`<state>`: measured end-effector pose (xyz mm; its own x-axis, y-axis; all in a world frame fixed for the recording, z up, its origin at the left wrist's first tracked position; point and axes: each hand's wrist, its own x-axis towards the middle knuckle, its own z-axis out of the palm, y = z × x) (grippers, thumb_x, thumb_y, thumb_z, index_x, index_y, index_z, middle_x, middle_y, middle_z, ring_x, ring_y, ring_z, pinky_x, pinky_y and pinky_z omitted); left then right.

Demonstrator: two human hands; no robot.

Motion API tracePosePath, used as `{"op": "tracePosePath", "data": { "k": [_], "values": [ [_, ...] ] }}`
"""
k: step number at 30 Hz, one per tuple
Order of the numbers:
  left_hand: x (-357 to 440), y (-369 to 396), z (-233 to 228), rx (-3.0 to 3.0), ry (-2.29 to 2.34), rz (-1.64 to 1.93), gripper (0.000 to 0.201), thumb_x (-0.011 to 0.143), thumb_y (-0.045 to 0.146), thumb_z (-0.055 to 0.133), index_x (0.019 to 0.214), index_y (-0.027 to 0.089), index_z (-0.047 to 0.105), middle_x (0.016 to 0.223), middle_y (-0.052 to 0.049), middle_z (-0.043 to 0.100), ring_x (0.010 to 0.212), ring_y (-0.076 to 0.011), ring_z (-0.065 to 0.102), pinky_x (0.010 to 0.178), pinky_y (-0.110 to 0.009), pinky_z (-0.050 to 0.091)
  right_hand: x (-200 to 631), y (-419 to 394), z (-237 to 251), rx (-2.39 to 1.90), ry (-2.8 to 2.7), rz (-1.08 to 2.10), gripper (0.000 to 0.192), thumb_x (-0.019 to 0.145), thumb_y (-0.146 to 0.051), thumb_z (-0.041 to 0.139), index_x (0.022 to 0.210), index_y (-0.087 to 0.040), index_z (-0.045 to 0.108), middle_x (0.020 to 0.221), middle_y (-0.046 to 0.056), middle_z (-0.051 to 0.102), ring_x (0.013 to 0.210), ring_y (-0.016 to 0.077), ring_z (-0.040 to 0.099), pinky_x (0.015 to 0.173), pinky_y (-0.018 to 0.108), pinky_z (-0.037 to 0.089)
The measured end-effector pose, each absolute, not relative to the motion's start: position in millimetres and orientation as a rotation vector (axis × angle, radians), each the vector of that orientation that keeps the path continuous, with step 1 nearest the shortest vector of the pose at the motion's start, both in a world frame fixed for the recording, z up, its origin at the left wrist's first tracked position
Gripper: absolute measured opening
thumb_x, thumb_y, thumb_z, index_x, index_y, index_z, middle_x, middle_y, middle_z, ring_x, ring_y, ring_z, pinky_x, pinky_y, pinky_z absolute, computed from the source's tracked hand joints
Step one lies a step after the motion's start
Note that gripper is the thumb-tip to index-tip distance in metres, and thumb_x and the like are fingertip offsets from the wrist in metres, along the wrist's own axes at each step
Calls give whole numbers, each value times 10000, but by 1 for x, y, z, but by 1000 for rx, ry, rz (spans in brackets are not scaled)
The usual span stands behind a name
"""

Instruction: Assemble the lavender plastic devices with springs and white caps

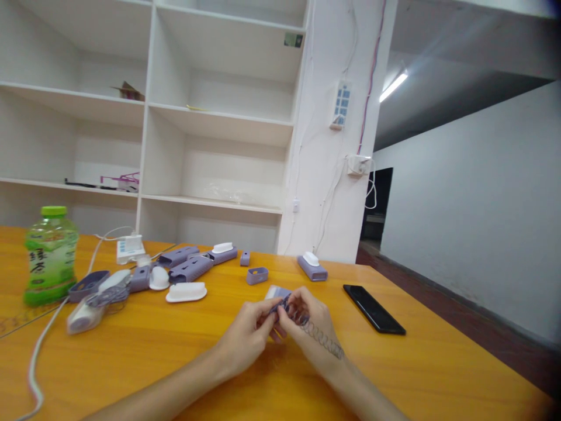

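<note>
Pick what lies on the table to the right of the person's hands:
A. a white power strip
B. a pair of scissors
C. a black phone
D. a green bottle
C. The black phone lies flat on the orange table, right of the right hand; the green bottle stands far left.

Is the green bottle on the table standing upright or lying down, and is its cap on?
Upright and capped. The green bottle stands on its base on the orange table, and its green cap sits on top.

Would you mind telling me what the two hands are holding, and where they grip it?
Both hands, left hand and right hand, pinch a small purple plastic part by its near end; the exact grip is hidden.
</note>
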<state>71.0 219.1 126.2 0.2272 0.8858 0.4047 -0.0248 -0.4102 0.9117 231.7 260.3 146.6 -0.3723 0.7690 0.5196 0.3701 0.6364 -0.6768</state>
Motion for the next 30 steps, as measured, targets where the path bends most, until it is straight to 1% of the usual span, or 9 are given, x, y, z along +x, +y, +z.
{"op": "tracePosePath", "data": {
  "k": [6, 12, 15, 19, 22, 25, 28, 30],
  "values": [
    [74, 219, 127, 1563, 781, 1328, 364, 995, 372, 523, 1212, 125, 679, 937, -76, 700, 784, -183, 649, 715, -310, 586, 230, 261, 147, -933, -1961, 597, 194, 848, -303, 632, 763, -218, 480, 661, -41, 547, 603, 129, 528, 565, 226, 408],
    [71, 215, 133, 1643, 803, 1281, 365, 997, 365, 513, 1228, 132, 672, 896, -65, 696, 753, -174, 650, 711, -295, 567, 233, 260, 148, -909, -2018, 583, 185, 879, -316, 608, 781, -216, 486, 678, -40, 553, 608, 127, 522, 580, 233, 408],
    [71, 214, 136, 1681, 847, 1287, 352, 994, 355, 513, 1194, 126, 689, 861, -59, 695, 748, -172, 648, 704, -279, 557, 235, 258, 149, -860, -2049, 549, 161, 897, -309, 597, 808, -215, 500, 709, -38, 562, 631, 127, 528, 601, 236, 414],
    [70, 214, 134, 1684, 939, 1305, 309, 975, 311, 526, 1142, 126, 708, 763, -28, 680, 667, -149, 636, 649, -244, 533, 235, 256, 149, -805, -2074, 552, 149, 917, -303, 586, 822, -215, 512, 722, -37, 567, 639, 126, 539, 607, 237, 424],
    [69, 216, 131, 1680, 1009, 1325, 281, 949, 242, 521, 1115, 124, 715, 696, -9, 663, 609, -137, 625, 593, -217, 498, 235, 255, 148, -770, -2104, 581, 111, 927, -304, 581, 879, -214, 537, 774, -20, 599, 668, 137, 570, 626, 244, 452],
    [67, 219, 128, 1669, 1026, 1336, 278, 921, 193, 513, 1096, 122, 716, 695, -8, 662, 581, -131, 617, 570, -211, 484, 238, 255, 150, -736, -2154, 557, 90, 929, -294, 581, 970, -218, 554, 824, -5, 608, 699, 148, 587, 647, 252, 478],
    [65, 223, 126, 1627, 1009, 1340, 268, 922, 227, 516, 1060, 113, 716, 686, -12, 654, 558, -132, 607, 544, -215, 481, 244, 257, 156, -715, -2247, 403, 148, 911, -264, 604, 1048, -229, 561, 865, 5, 591, 715, 153, 581, 670, 261, 494],
    [65, 225, 125, 1601, 998, 1328, 279, 930, 257, 511, 1052, 106, 710, 643, -5, 632, 528, -133, 596, 518, -217, 475, 249, 261, 159, -681, -2304, 270, 209, 894, -253, 631, 1091, -230, 565, 954, 31, 584, 749, 158, 591, 700, 272, 512]
  ]
}}
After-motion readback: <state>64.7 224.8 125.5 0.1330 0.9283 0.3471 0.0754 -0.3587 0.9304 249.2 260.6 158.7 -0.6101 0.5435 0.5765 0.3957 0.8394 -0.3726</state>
